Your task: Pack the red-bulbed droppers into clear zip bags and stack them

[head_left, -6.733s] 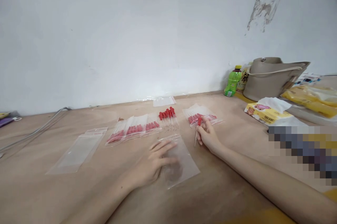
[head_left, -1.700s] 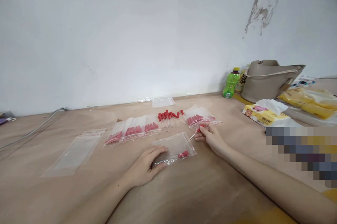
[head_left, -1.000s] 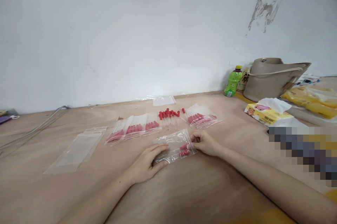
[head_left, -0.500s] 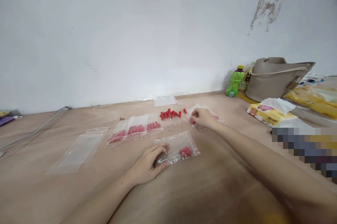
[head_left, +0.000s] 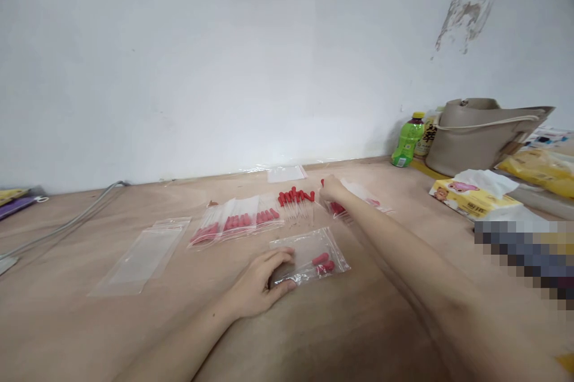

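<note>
My left hand (head_left: 264, 277) rests at the left edge of a clear zip bag (head_left: 302, 244), fingertips on the plastic, thumb and fingers apart. Inside that bag lie a few red rubber bulbs (head_left: 320, 259). Farther off, my right hand (head_left: 332, 189) has its fingers closed at a dropper with a red bulb (head_left: 322, 182); its lower part is hidden. Just beneath that hand is another bag (head_left: 372, 202) with red bulbs in it. Several glass droppers with red bulbs (head_left: 293, 195) lie in a bunch to its left.
Overlapping filled zip bags (head_left: 240, 220) lie left of the bunch, flat clear bags (head_left: 143, 256) farther left. A white bag (head_left: 286, 174) is near the wall. On the right stand a green bottle (head_left: 407, 141), a tissue box (head_left: 470, 198) and a grey-beige bag (head_left: 470, 143). A cable (head_left: 81, 214) runs along the left.
My right hand has moved from the bag on the right up and left to the lone red-bulbed dropper. The bulbs in the front bag have spread slightly. My left hand stays at the bag.
</note>
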Demonstrator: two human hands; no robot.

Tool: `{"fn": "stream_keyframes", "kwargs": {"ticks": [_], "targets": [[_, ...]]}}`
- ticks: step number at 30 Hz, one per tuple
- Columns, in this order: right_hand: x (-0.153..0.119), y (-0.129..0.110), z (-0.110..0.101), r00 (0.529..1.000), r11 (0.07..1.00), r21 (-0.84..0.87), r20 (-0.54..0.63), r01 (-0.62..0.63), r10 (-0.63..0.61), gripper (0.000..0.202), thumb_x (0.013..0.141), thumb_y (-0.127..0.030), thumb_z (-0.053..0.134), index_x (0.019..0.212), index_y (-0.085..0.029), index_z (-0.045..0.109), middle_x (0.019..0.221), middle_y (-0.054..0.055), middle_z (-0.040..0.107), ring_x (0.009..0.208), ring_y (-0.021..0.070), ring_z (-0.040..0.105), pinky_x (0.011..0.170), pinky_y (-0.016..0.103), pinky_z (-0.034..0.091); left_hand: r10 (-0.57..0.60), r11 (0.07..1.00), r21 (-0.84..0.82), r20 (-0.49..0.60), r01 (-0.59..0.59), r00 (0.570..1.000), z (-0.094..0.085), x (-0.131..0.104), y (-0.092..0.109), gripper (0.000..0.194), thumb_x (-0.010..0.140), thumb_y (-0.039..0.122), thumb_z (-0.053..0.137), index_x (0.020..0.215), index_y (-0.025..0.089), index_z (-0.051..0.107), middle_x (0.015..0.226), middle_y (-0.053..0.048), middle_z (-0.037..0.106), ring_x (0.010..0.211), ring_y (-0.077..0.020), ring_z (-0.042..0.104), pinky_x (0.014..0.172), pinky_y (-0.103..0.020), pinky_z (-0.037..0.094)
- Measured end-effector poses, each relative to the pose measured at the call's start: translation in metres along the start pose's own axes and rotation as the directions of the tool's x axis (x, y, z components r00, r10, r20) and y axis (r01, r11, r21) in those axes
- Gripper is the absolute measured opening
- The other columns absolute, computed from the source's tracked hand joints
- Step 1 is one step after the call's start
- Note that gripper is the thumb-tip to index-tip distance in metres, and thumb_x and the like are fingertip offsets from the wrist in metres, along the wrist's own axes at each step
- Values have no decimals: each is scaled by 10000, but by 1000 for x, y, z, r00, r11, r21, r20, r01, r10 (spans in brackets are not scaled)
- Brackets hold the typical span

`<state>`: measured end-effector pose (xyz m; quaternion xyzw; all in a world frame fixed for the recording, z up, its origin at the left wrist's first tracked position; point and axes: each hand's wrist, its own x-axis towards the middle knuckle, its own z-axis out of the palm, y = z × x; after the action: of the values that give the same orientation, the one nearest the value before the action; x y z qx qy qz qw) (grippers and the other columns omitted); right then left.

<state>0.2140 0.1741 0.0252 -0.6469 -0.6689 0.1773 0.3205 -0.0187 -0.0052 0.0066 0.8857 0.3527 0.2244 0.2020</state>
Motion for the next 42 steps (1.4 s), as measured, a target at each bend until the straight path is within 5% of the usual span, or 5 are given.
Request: {"fn": "stream_keyframes", "kwargs": {"ticks": [7,16,30,35,42], "targets": [[-76,26,-28,997,936,352,-71,11,16,620,741,-197,390,1285,-137,100,553,-66,476,378,104,484,391,211,400,10,999,53,25,-12,1000,0,1,-4,324,817,295,507,1136,240,507,1243,-45,463,1120,-198,442,950,-349,353],[-121,42,-11,979,642,765,-86,-55,186,572,651,-235,539,1150,-210,261,590,-79,449,458,107,528,445,252,489,2,997,75,44,-6,999,2,0,-7,316,837,317,478,1145,267,526,1274,-37,432,1125,-207,441,941,-364,367],[-141,33,-6,981,498,852,85,-161,172,374,688,-247,554,994,-233,340,625,-59,524,576,117,592,581,273,512,-9,997,79,18,8,1000,2,0,-4,400,826,326,490,1218,263,433,1269,-35,440,1135,-207,426,957,-378,350],[-131,47,-24,923,653,702,384,-283,-13,185,702,-261,560,844,-177,476,670,-5,583,541,91,559,551,246,475,-25,996,91,18,23,1000,1,0,-3,427,827,329,488,1240,269,398,1271,-28,442,1137,-200,427,952,-367,357],[-125,49,-31,851,850,493,353,185,-389,198,655,-320,622,771,-159,636,696,4,558,623,99,490,567,220,400,-21,995,94,15,19,1000,2,0,-5,427,827,333,488,1239,268,399,1267,-31,449,1136,-206,429,952,-370,356]]}}
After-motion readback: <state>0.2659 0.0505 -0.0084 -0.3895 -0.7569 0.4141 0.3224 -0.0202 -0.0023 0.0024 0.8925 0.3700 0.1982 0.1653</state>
